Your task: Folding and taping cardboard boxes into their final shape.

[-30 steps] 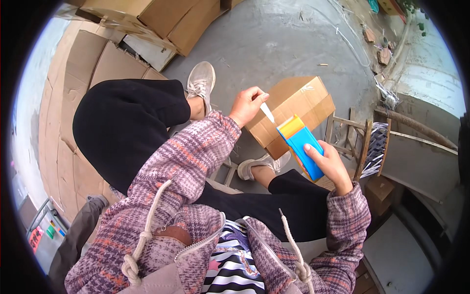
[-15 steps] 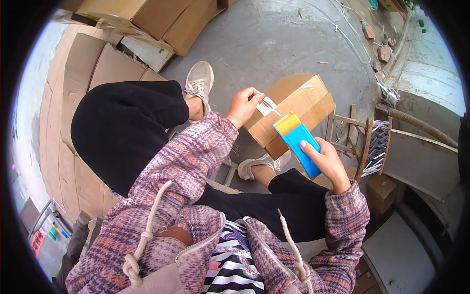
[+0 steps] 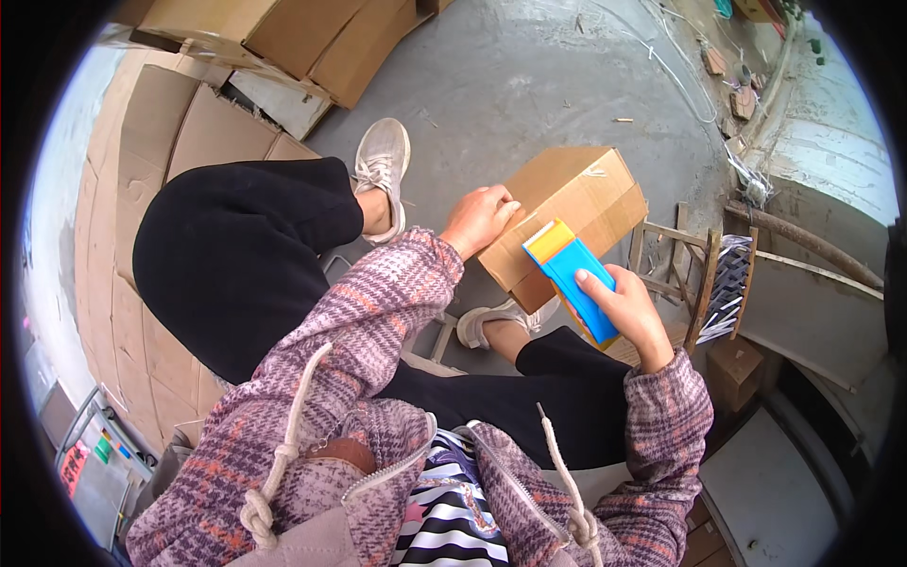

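A brown cardboard box (image 3: 567, 203) stands in front of me, its top and near side showing. My left hand (image 3: 480, 220) lies at the box's left edge, fingers curled and pressed together; anything inside them is hidden. In my right hand (image 3: 625, 307) is a flat blue and yellow case (image 3: 581, 283), thumb on its blue face. The case's yellow end, with a pale edge, points up and left and overlaps the near side of the box in view.
Large cartons (image 3: 312, 42) stand at the far left, with flattened cardboard (image 3: 142, 312) beside my leg. A small wooden stool (image 3: 709, 274) with a dark woven seat is at the right. White strapping (image 3: 675, 71) lies on the grey floor.
The white slip seen by my left fingers is now out of sight. That hand has lowered slightly and curled against the box's edge. My right hand and the case have barely moved.
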